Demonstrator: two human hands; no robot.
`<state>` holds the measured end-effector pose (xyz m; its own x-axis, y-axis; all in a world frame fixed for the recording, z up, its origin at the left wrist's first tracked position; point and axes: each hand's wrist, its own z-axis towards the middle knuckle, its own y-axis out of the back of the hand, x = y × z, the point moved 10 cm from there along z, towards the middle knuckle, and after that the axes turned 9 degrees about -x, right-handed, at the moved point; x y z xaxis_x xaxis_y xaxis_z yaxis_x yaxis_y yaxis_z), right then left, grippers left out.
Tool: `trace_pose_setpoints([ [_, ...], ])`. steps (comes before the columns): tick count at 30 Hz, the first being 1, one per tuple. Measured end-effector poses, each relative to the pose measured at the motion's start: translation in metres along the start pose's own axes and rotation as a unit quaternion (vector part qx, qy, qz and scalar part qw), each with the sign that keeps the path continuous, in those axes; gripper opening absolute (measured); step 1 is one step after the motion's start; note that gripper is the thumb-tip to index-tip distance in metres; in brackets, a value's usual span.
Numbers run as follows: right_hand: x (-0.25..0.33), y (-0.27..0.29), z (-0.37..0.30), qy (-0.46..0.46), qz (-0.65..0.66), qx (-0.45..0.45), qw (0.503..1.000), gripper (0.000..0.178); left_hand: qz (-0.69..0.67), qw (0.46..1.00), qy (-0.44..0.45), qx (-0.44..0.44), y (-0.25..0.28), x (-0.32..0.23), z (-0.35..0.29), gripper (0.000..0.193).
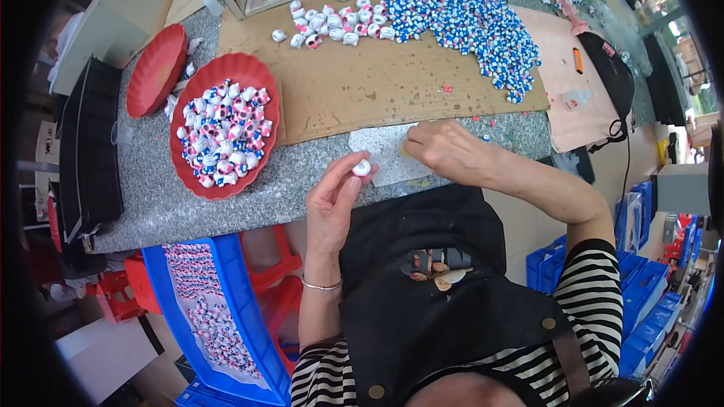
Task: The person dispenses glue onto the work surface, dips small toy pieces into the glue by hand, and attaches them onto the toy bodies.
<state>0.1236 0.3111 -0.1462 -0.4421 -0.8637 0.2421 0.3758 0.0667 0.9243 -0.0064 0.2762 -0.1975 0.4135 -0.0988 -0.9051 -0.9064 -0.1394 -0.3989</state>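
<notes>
Between the thumb and fingers of my left hand [330, 200], a small white toy piece [362, 169] with pink on it is pinched. Just to the right, my right hand [446, 149] has its fingers closed over a white patterned sheet [383, 157] at the table's front edge. What those fingers hold is hidden. Beyond both hands lies a cardboard sheet [339, 87]. On its far part sit loose white pieces [332, 24] and a big heap of small blue-and-white pieces [467, 22]. At left, a red scalloped bowl [272, 94] holds many white, blue and pink figures.
Another red dish [157, 71] rests farther left. An orange stick-like item [578, 60], a small clear bottle [575, 99] and a black bag [609, 75] are at right. Below the table stand a blue crate [264, 335] with rows of small pieces and red stools [280, 256].
</notes>
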Motion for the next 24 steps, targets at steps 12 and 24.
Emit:
trace_pose_setpoints([
  [12, -0.018, 0.014, -0.006, -0.092, 0.09, -0.078, 0.988, 0.013, -0.06, 0.995, 0.074, -0.007, 0.001, 0.02, 0.007, 0.03],
  [24, -0.034, -0.003, -0.037, -0.387, 0.53, -0.161, 0.737, 0.014, 0.22, 0.944, -0.241, -0.044, -0.034, -0.009, -0.001, 0.032],
])
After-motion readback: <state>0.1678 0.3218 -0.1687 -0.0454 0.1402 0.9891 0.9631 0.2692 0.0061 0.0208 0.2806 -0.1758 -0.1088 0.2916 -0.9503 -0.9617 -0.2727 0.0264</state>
